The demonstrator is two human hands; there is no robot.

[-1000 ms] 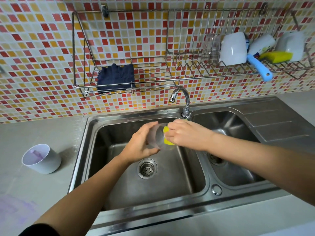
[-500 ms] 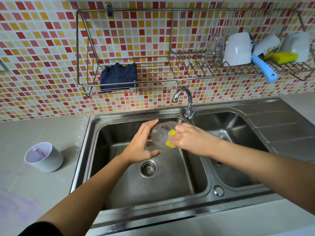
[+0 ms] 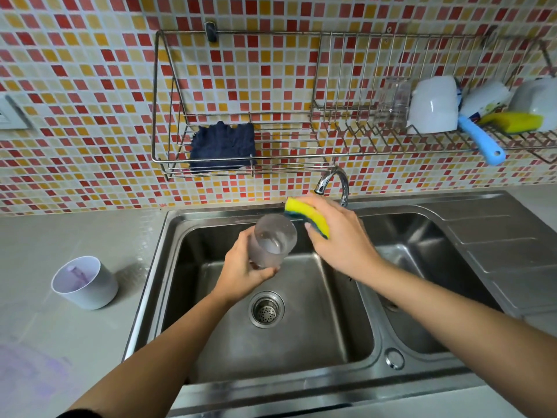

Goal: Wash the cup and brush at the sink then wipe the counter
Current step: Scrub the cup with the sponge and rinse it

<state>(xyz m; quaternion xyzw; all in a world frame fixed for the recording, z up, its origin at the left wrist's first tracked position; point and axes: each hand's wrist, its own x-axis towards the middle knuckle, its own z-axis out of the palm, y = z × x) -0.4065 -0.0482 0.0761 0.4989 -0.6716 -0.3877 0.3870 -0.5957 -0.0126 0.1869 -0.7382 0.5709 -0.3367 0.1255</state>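
My left hand (image 3: 244, 267) grips a clear glass cup (image 3: 271, 239) over the left sink basin (image 3: 301, 327), its mouth tipped up toward me. My right hand (image 3: 337, 236) holds a yellow sponge with a dark scrub side (image 3: 307, 214) just right of the cup, under the faucet (image 3: 333, 182), apart from the glass. A white cup with a purple item inside (image 3: 86, 282) stands on the grey counter at left. A blue-handled brush (image 3: 482, 140) hangs out of the wall rack. A purple smear (image 3: 33, 366) marks the counter's near left.
A wire rack (image 3: 168, 101) on the tiled wall holds a dark blue cloth (image 3: 223, 146), a clear glass (image 3: 394, 101), white cups (image 3: 434, 104) and a second yellow sponge (image 3: 512, 122). The right basin (image 3: 422, 267) and draining board (image 3: 497, 245) lie to the right.
My right hand pulled the sponge out of the glass and lifted it up to the right. My left hand turned the cup more upright.
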